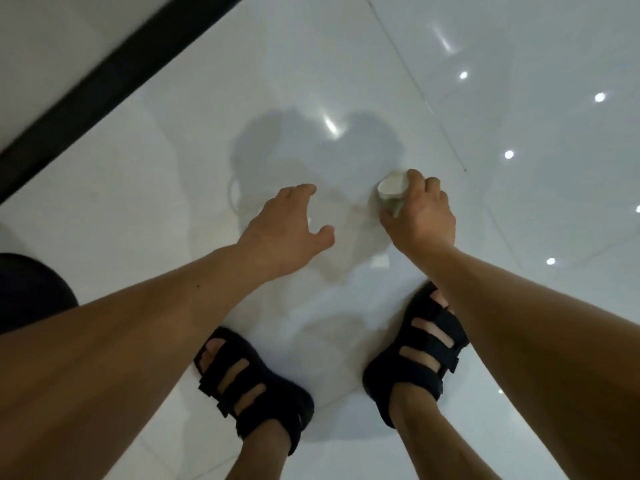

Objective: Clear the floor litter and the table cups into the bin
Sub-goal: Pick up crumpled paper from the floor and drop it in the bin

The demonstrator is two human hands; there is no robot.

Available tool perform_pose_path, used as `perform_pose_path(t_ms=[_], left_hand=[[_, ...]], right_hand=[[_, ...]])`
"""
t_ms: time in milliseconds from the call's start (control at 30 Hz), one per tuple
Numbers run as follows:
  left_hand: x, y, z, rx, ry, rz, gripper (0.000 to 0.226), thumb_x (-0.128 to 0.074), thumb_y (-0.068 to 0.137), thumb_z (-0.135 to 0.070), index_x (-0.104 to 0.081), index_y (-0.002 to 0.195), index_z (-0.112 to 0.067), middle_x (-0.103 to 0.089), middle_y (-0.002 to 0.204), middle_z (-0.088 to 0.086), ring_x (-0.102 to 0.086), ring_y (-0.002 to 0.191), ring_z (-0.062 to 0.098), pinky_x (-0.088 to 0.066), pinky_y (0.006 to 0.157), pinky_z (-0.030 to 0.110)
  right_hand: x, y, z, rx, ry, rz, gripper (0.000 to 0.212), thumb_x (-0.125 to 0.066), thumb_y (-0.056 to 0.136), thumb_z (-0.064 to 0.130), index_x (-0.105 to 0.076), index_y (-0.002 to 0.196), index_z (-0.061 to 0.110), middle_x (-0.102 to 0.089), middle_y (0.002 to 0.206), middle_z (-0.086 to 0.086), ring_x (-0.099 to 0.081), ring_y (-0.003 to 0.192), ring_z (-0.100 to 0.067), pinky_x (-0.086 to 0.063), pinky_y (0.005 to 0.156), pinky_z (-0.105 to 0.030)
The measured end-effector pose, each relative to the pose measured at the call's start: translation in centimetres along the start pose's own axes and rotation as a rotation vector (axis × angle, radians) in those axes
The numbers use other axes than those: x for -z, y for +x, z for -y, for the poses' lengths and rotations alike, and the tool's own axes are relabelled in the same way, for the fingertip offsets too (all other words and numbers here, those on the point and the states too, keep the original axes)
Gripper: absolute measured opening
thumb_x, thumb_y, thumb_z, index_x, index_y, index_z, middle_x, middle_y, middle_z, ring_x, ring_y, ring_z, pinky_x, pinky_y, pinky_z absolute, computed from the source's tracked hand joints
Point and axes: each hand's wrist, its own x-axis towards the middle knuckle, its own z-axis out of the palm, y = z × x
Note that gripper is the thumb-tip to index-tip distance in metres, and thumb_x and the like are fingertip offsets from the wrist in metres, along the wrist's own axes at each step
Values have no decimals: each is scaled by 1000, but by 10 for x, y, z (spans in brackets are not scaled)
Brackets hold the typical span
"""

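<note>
I look straight down at a glossy white tiled floor (346,81). My right hand (420,214) grips a small white paper cup (391,192), its fingers curled round it just above the tiles. The cup lies tilted with its open mouth turned to the left. My left hand (289,226) hovers beside it, about a hand's width to the left, with fingers spread and relaxed and nothing in it. No bin or table shows in this view.
My two feet in black strap sandals (252,382) stand on the tiles just below the hands. A black skirting strip (104,84) runs diagonally along the white wall at the upper left. A dark rounded object (27,292) sits at the left edge.
</note>
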Motion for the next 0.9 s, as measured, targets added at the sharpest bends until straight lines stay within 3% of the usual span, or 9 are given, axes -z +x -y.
perform_pose_path(t_ms=[67,200,333,400,533,667,800,900], left_hand=[[1,-6,5,9,-43,-24,74,-60,85,-48,-28,146,-23,-34,148,2,-39,130,21,-35,102,34],[22,-24,0,-13,-215,-33,78,-64,83,-49,-26,147,-25,-39,145,-3,-45,124,16,-40,98,31],[51,-40,2,24,-335,-43,62,-69,81,-39,-43,136,-26,-54,115,-14,-56,105,11,-44,74,16],[60,-48,13,52,-334,-52,56,-70,81,-37,-49,131,-23,-58,116,-10,-57,102,11,-43,70,16],[62,-64,58,151,-258,-117,59,-76,77,-34,-51,129,-19,-57,125,-3,-54,102,13,-43,83,24],[50,-76,112,258,-281,-191,56,-78,75,-35,-56,124,-20,-57,124,-1,-54,108,17,-42,90,24],[34,-84,143,275,-324,-240,53,-78,75,-33,-57,121,-21,-55,121,-2,-55,109,17,-44,95,29],[36,-83,151,238,-309,-297,54,-77,75,-35,-56,123,-21,-54,123,-2,-53,105,13,-42,91,25]], right_hand=[[1,-11,12,74,94,74,70,-71,83,33,-37,143,17,-49,126,-10,-51,110,-31,-43,80,-37],[19,-54,60,414,220,111,81,-80,75,36,-42,143,14,-56,126,-7,-56,109,-24,-49,87,-37],[32,-79,101,618,308,55,78,-79,72,36,-45,139,15,-60,117,-2,-57,103,-20,-50,81,-29],[29,-81,113,622,290,135,86,-80,72,42,-38,144,19,-57,123,1,-56,108,-18,-49,86,-30],[1,-68,114,543,31,301,105,-78,71,58,-19,152,28,-38,147,0,-41,128,-22,-42,101,-35],[-33,-48,119,429,-186,202,97,-75,75,55,-20,151,28,-34,145,-7,-40,125,-31,-48,90,-45],[-67,-44,134,430,-247,218,80,-71,80,39,-26,146,31,-35,136,-8,-40,118,-31,-47,78,-41],[-77,-52,138,441,-311,263,68,-66,83,28,-34,143,26,-37,130,-11,-40,112,-33,-45,73,-37]])
